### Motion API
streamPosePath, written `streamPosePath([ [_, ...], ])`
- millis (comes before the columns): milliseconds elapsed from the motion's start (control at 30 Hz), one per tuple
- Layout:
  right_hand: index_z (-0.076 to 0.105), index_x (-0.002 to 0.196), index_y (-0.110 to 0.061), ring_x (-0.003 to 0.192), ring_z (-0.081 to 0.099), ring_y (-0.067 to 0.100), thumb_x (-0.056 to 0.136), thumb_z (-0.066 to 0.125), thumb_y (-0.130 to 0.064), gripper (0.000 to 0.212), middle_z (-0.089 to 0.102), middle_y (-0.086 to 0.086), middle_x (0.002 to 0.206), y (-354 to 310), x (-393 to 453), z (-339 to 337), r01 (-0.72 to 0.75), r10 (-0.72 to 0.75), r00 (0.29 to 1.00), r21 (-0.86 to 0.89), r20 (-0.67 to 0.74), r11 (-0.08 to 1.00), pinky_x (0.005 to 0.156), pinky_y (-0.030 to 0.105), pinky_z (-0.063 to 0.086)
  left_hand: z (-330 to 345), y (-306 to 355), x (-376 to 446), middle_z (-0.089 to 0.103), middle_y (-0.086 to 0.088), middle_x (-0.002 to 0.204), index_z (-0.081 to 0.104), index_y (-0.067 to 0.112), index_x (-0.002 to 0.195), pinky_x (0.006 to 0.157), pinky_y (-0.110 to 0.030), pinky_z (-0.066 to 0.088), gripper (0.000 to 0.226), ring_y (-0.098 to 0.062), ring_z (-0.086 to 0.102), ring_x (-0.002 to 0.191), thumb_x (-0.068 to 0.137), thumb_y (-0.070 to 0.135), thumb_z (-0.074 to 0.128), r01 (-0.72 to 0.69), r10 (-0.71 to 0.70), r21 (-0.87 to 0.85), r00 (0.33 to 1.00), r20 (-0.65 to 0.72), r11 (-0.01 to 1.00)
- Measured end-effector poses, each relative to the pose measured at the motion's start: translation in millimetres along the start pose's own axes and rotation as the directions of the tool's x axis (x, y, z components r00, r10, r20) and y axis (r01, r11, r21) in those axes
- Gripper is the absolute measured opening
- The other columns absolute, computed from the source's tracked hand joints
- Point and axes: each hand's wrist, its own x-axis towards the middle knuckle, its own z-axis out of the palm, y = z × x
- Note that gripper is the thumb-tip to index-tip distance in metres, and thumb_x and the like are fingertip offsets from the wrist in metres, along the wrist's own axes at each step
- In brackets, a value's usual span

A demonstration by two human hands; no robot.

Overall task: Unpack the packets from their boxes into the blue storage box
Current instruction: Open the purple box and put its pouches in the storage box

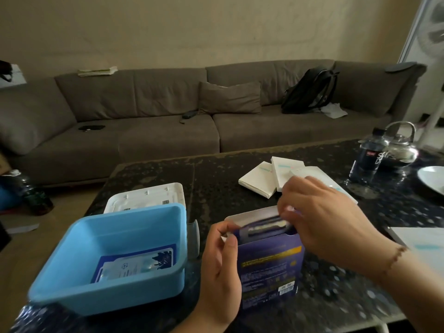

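One view only, the head camera. I see both hands working at a purple box point(270, 263) that stands upright on the dark speckled desk point(336, 296), just right of the blue storage box point(115, 258).

Left hand point(222, 272): grip clamped on the purple box's left side, thumb at the front edge near the top, fingers curled round the open flap.

Right hand point(326, 219): reaches in from the right over the open top, fingertips pinching the upper edge of a packet point(266, 227) that pokes out of the box mouth. The frame is motion-blurred here, so I cannot tell how many packets the fingers hold.

Blue storage box: open, near the desk's front-left edge. One blue-and-white packet point(137, 265) lies flat on its floor. A white lid point(146, 197) lies just behind it, touching or nearly touching its far rim.

Three white boxes point(271, 176) lie in a loose overlapping pile further back on the desk, behind the right hand.

Far right of desk: a water bottle point(366, 157), a metal kettle point(400, 145) beside it, and a white plate point(432, 179) at the frame edge. A grey sofa point(144, 121) stands beyond the desk.
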Motion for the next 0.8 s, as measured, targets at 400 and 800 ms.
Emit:
streamPosePath([
  [400,0.056,0.085,-0.024,0.073,0.053,-0.012,0.094,0.055,-0.010,0.017,0.057,-0.018,0.080,18.5,48.3,-34.4,-0.161,0.370,0.859,0.499,-0.354,0.851,0.058,0.003,0.039,16.1,-22.0,18.1,0.074,0.010,0.093,0.059,0.031,0.102,0.077,-0.025,0.057,0.030,-0.008,0.070,0.088,0.089,0.044,0.035,0.181,-0.175,0.050,0.980,-0.093,0.982],
  [800,0.056,0.078,-0.030,0.069,0.058,-0.007,0.095,0.055,-0.011,0.025,0.062,-0.013,0.081,31.7,41.9,-28.1,-0.190,0.427,0.859,0.599,-0.282,0.778,0.052,0.009,0.045,5.9,-50.4,13.9,0.032,0.019,0.151,0.038,0.048,0.123,0.113,-0.017,0.032,0.043,0.010,0.034,0.130,0.101,0.012,0.048,0.083,-0.060,0.539,0.996,-0.059,0.838],
])
